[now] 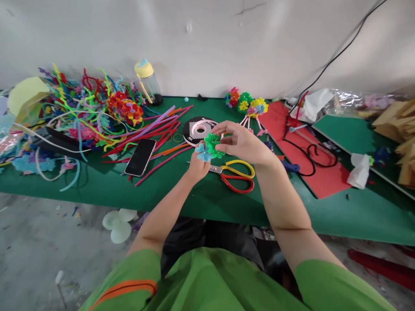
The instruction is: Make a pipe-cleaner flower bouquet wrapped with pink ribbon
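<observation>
My left hand point(198, 167) is closed around the lower part of a small bunch of fuzzy pipe-cleaner flowers. A light blue flower point(204, 152) faces me on the left of the bunch, and green flowers point(212, 142) stand beside it. My right hand point(238, 141) reaches over from the right, its curved fingers and thumb at the green flowers; the exact contact of the fingertips is partly hidden. Scissors point(238, 176) with one yellow and one red handle lie on the green table under my hands. Just behind the bunch is a round black-and-white disc point(191, 129).
Left are a phone point(140, 157), loose pipe cleaners point(162, 129) and a colourful heap point(87, 103). A bottle point(149, 84) stands near the wall. Finished flower bunches point(248, 103) sit at the back. Right lie a red sheet point(319, 172), a black cable point(300, 155) and brown paper point(397, 125).
</observation>
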The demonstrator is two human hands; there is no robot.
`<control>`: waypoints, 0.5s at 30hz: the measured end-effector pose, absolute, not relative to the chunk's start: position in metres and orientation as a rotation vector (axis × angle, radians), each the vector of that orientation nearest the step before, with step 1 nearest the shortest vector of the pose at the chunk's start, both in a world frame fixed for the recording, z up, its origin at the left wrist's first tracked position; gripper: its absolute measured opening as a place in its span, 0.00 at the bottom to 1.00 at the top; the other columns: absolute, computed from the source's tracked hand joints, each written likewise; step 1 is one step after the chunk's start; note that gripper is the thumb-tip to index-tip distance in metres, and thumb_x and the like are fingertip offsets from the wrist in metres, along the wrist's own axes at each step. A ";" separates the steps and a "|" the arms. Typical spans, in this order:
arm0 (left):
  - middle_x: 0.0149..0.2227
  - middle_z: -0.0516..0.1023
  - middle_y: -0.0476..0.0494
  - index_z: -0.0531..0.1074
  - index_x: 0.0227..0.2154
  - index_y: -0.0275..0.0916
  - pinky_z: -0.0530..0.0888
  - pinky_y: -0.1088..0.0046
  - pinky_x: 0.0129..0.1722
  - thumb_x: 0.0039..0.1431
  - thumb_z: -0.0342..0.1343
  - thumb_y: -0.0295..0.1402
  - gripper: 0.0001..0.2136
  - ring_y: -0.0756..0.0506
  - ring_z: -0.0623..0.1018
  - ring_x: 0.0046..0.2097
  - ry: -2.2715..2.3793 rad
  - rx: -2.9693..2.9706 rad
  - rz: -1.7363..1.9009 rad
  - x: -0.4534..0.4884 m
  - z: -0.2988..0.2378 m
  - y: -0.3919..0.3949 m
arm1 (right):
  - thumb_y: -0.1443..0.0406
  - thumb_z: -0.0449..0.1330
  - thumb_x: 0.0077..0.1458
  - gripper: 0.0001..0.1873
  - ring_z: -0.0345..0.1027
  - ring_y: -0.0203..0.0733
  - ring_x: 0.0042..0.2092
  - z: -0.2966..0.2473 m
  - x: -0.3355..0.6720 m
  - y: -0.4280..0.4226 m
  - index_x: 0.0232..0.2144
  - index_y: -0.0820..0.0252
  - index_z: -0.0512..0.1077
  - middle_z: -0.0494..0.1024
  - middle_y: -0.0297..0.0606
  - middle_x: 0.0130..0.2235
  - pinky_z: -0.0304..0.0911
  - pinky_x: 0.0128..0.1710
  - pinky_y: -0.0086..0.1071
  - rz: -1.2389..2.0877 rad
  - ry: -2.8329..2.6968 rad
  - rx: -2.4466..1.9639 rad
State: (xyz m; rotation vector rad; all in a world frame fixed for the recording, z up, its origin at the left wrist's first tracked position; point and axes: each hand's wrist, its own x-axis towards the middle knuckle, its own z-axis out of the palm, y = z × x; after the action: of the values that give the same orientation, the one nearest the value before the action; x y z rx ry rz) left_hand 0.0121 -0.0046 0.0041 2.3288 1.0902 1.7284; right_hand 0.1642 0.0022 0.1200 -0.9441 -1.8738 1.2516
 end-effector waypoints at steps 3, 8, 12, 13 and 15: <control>0.33 0.69 0.43 0.64 0.33 0.38 0.70 0.68 0.35 0.65 0.37 0.36 0.12 0.48 0.71 0.35 1.055 2.302 1.705 0.012 0.004 -0.005 | 0.64 0.63 0.46 0.13 0.67 0.32 0.33 0.122 0.165 0.001 0.36 0.60 0.68 0.71 0.38 0.41 0.66 0.30 0.30 1.318 -1.894 -0.927; 0.36 0.70 0.42 0.64 0.33 0.39 0.70 0.68 0.35 0.65 0.36 0.37 0.13 0.47 0.70 0.36 1.128 2.272 1.657 0.011 0.004 -0.008 | 0.65 0.62 0.46 0.07 0.67 0.31 0.32 0.121 0.166 0.001 0.30 0.61 0.70 0.71 0.39 0.41 0.67 0.31 0.31 1.275 -1.888 -0.951; 0.36 0.69 0.42 0.64 0.34 0.40 0.70 0.67 0.37 0.65 0.35 0.36 0.13 0.46 0.70 0.38 1.122 2.330 1.651 0.012 0.003 -0.009 | 0.65 0.63 0.46 0.07 0.68 0.32 0.34 0.121 0.167 0.001 0.30 0.61 0.71 0.70 0.40 0.43 0.68 0.34 0.32 1.256 -1.909 -0.930; 0.36 0.69 0.42 0.64 0.35 0.40 0.70 0.67 0.37 0.65 0.35 0.36 0.12 0.46 0.70 0.38 1.118 2.336 1.654 0.012 0.003 -0.009 | 0.66 0.63 0.46 0.07 0.68 0.32 0.34 0.121 0.167 0.001 0.30 0.61 0.71 0.69 0.39 0.44 0.68 0.34 0.32 1.258 -1.916 -0.929; 0.37 0.69 0.42 0.64 0.36 0.40 0.71 0.67 0.38 0.65 0.36 0.35 0.12 0.46 0.70 0.39 1.105 2.318 1.669 0.013 0.005 -0.008 | 0.67 0.62 0.45 0.06 0.68 0.32 0.33 0.122 0.168 0.000 0.30 0.60 0.70 0.69 0.39 0.44 0.68 0.33 0.31 1.263 -1.926 -0.937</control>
State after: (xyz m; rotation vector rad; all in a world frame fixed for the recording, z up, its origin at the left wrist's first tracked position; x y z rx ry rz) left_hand 0.0127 -0.0079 0.0046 2.3184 1.1053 1.6694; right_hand 0.1683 0.0002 0.1223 -0.9365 -1.9260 1.2630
